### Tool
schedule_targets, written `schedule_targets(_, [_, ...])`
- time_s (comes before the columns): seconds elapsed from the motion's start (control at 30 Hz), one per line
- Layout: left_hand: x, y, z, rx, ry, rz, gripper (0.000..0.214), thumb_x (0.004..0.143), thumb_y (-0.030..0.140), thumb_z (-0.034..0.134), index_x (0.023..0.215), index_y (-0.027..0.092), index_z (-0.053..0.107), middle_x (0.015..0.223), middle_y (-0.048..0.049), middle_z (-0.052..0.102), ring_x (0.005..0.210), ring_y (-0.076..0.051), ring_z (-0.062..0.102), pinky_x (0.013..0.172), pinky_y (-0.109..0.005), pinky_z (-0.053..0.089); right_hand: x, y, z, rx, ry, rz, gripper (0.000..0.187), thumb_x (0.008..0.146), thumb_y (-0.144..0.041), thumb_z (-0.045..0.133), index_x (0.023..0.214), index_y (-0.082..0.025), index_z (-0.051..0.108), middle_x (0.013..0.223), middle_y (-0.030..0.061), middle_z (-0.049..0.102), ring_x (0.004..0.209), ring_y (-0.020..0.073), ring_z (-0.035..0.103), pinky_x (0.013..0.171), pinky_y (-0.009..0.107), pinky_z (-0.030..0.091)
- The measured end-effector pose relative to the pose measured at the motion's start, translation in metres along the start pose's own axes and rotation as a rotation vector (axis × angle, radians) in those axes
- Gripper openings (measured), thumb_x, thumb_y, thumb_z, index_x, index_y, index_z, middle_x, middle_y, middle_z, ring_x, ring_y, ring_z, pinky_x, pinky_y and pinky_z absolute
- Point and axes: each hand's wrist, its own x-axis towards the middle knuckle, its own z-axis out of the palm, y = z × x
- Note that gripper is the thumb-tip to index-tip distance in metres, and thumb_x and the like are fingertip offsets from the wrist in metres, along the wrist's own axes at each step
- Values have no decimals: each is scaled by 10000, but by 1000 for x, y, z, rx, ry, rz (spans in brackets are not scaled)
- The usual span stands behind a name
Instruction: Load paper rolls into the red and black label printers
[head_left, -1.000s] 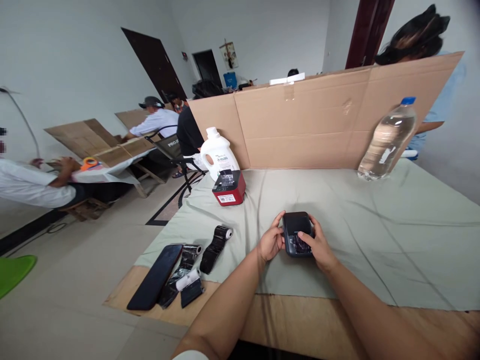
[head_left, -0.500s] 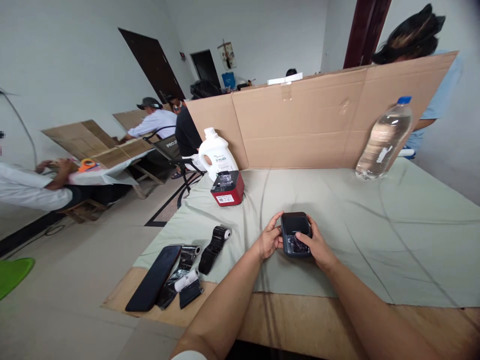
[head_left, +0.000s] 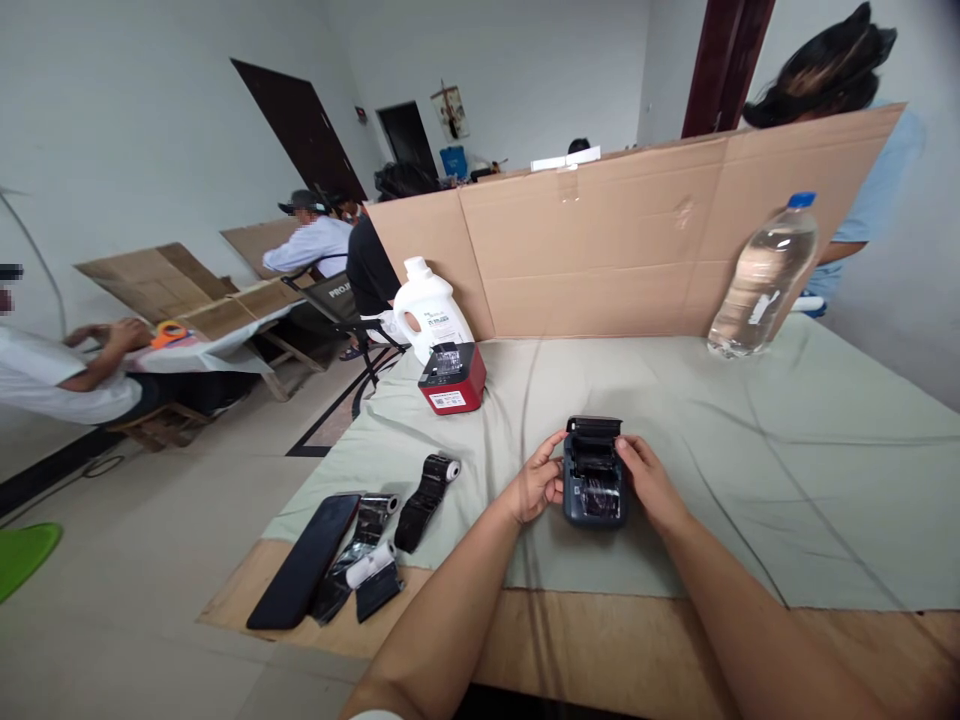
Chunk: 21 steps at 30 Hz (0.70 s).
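Note:
A small dark portable label printer (head_left: 600, 500) sits between my hands above the pale green cloth, its lid (head_left: 594, 428) swung up and its inner bay showing. My left hand (head_left: 538, 482) grips its left side, fingers curled against the edge. Along the right edge, my right hand (head_left: 651, 484) holds it with the thumb near the hinge. To the left lie a black-printed roll (head_left: 427, 502), a second dark roll (head_left: 373, 520), a white roll (head_left: 370, 566) with a black strip, and a long dark flat case (head_left: 304, 562).
A red and black box-shaped printer (head_left: 454, 378) stands in front of a white jug (head_left: 431, 310). Cardboard (head_left: 600, 250) walls off the table's far side, with a large clear bottle (head_left: 765, 275) at right. Other people sit at tables beyond, left and right.
The printer's lid has gone from closed to raised, uncovering the bay. My right thumb has moved off its top to the right edge.

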Motion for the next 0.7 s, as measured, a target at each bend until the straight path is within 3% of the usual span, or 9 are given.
schedule_targets(0.1, [-4, 1, 4, 27, -32, -33, 673, 761, 226, 635, 1373, 295, 366, 847, 28, 615, 522, -81, 619, 513, -213, 512, 3, 1, -3, -114, 87, -60, 463, 755, -675, 553, 768, -212, 556, 731, -5, 612, 687, 163, 546, 628, 271, 433])
schedule_targets(0.23, [-8, 3, 4, 89, -60, -66, 659, 753, 244, 615, 1364, 306, 377, 889, 17, 614, 538, -89, 622, 512, -217, 498, 8, 6, -8, -300, 139, -97, 515, 800, -709, 438, 683, -212, 506, 628, -10, 556, 611, 157, 490, 577, 266, 390])
schedule_targets(0.37, [-7, 2, 4, 240, 31, -48, 559, 768, 303, 600, 1306, 250, 455, 800, 23, 597, 559, -95, 597, 533, -215, 483, 7, 7, -7, -472, 156, -120, 538, 812, -709, 401, 616, -213, 471, 583, -15, 509, 595, 152, 459, 567, 260, 362])
schedule_targets(0.53, [-4, 0, 5, 651, 186, 242, 288, 799, 323, 583, 1032, 174, 662, 843, -40, 642, 692, -148, 573, 629, -259, 479, 5, 3, -4, -646, 155, -139, 526, 834, -675, 373, 565, -223, 387, 535, -32, 450, 558, 137, 419, 548, 251, 324])
schedule_targets(0.7, [-4, 2, 4, 924, 456, 484, 103, 778, 246, 597, 837, 187, 657, 866, -49, 626, 759, -175, 553, 763, -308, 442, 4, 3, -3, -827, 84, -116, 456, 865, -602, 345, 624, -233, 464, 554, -17, 534, 558, 155, 481, 542, 255, 317])
